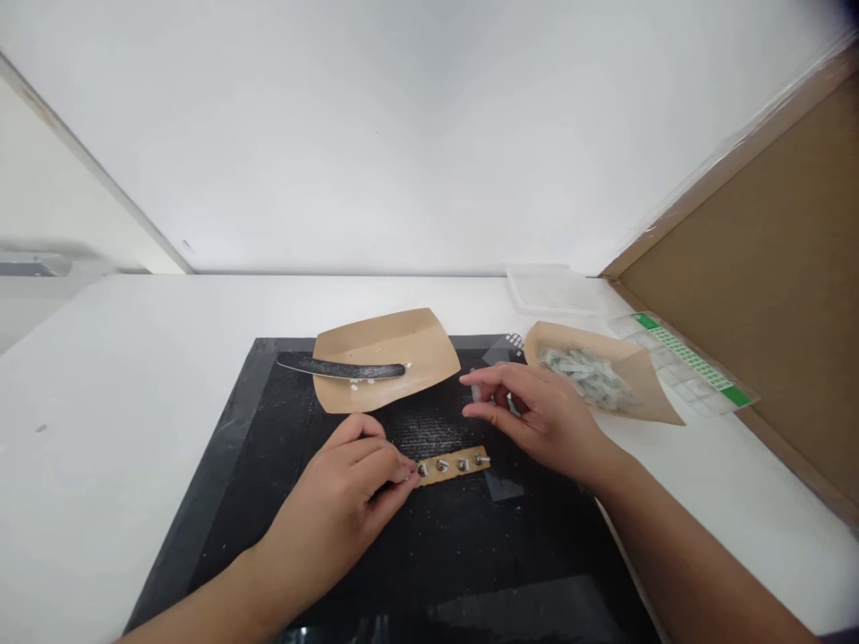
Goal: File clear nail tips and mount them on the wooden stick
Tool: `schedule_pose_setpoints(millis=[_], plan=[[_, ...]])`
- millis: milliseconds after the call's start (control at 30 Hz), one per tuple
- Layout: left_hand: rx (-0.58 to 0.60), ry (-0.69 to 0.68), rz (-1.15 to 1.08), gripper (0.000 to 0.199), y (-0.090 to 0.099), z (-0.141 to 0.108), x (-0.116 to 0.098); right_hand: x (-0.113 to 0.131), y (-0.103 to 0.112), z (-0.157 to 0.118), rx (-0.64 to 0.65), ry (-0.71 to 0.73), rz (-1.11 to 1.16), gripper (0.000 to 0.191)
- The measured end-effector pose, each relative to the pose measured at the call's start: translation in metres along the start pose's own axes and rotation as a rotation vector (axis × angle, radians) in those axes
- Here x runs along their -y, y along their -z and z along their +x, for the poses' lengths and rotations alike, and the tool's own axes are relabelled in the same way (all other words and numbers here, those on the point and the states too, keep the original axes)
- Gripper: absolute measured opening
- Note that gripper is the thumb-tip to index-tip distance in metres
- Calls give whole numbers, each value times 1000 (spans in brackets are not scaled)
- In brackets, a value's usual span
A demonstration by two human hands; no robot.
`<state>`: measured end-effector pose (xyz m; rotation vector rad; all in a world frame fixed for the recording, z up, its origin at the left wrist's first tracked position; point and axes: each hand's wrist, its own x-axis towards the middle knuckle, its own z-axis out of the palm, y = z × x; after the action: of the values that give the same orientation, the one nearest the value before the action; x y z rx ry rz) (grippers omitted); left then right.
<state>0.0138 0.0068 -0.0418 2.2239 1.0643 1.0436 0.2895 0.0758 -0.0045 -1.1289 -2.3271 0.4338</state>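
My left hand [355, 483] pinches the left end of a narrow tan strip [453, 469] low over the black mat [268, 537]. Several small dark round pieces with light bits sit in a row along the strip. Above and to the right of it, my right hand [530, 411] is held with thumb and fingers apart, and no object shows clearly between the fingertips. Beyond the hands, a dark curved file [342, 368] lies across a brown paper tray [386, 335] with a few small white bits on it.
A second brown paper tray [650, 380] at the right holds a pile of pale translucent pieces [587, 376]. Behind it lies a clear plastic lid [554, 291]. Clear packaging with a green-and-white label [694, 358] is at the far right, beside a brown panel [771, 233].
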Motion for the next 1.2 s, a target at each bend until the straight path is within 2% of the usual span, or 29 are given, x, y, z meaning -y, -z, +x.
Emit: schedule_pose_setpoints(millis=[200, 433, 733, 867, 1000, 1200], plan=[[19, 34, -30, 16, 1, -1, 0, -1, 0, 0, 1, 29, 5, 26], [60, 47, 15, 12, 5, 0, 0, 0, -1, 2, -83, 78, 36, 25], [114, 87, 60, 4, 7, 1, 3, 1, 0, 0, -66, 103, 40, 27], [130, 134, 77, 20, 8, 1, 3, 0, -1, 0, -56, 99, 48, 28], [177, 118, 107, 10, 13, 4, 2, 0, -3, 0, -53, 113, 74, 29], [268, 131, 33, 7, 24, 8, 7, 3, -3, -1, -56, 111, 77, 29]])
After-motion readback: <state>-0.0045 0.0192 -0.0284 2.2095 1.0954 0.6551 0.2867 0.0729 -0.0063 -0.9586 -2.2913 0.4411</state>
